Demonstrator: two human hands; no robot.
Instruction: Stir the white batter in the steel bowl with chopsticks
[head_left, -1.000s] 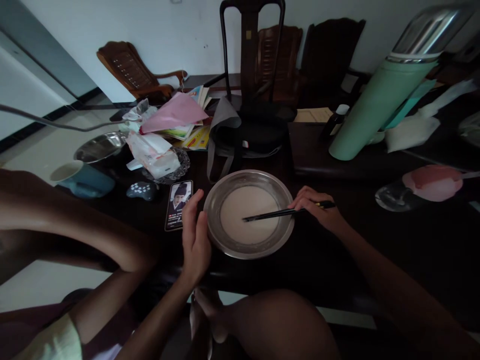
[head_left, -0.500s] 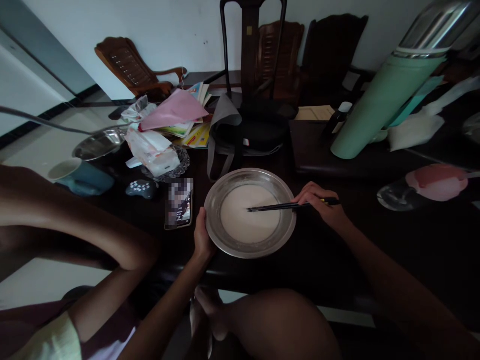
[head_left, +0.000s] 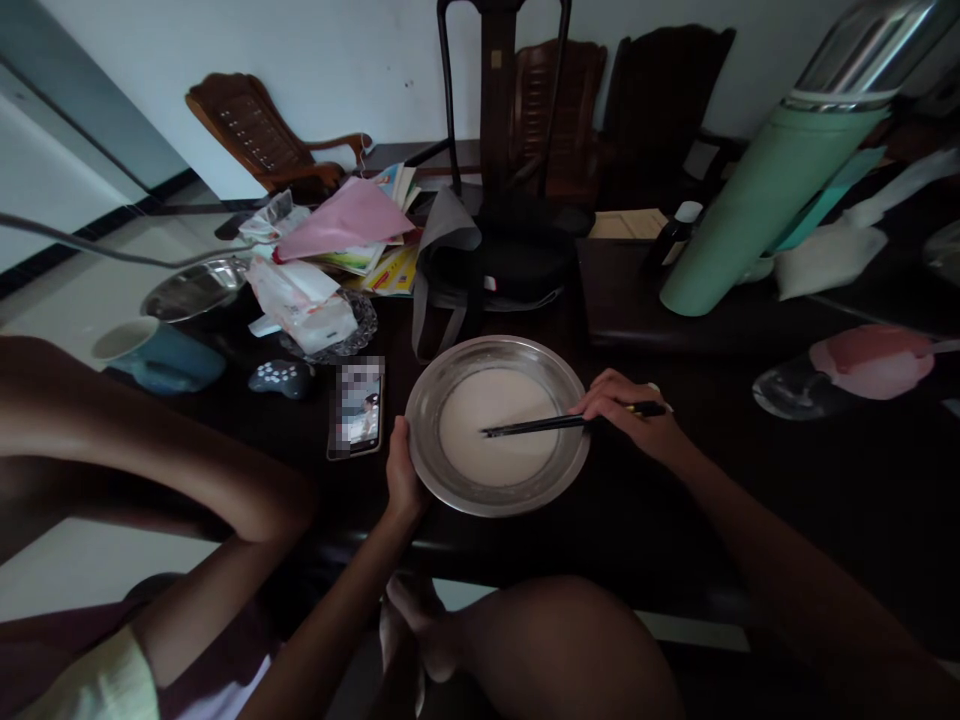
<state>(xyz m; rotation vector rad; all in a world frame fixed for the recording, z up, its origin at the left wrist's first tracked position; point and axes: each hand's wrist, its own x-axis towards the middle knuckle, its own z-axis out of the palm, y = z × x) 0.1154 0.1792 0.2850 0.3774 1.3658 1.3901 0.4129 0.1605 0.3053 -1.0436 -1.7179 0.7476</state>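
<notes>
A round metal bowl (head_left: 425,440) stands on the dark table in front of me, with a pale, milky liquid (head_left: 491,462) in it. My left hand (head_left: 406,475) grips the bowl's left rim, thumb on top and the other fingers hidden beneath. Dark chopsticks (head_left: 536,425) are held in my right hand (head_left: 626,408), fingers closed around them above the right rim. Their tips dip into the liquid near the bowl's middle. Just left of the bowl lies a phone (head_left: 358,415) with its screen lit.
Another person's bent arm (head_left: 255,490) rests at the left table edge. Behind it are a blue mug (head_left: 176,360), a metal basin (head_left: 199,290) and a tissue pack (head_left: 304,305). A black bag (head_left: 502,265) lies beyond the bowl. A green thermos (head_left: 772,205) and a pink-lidded container (head_left: 870,362) stand right.
My right hand and the chopsticks have shifted slightly left, and the tips sit a little lower and nearer to me in the liquid. The left hand still holds the bowl.
</notes>
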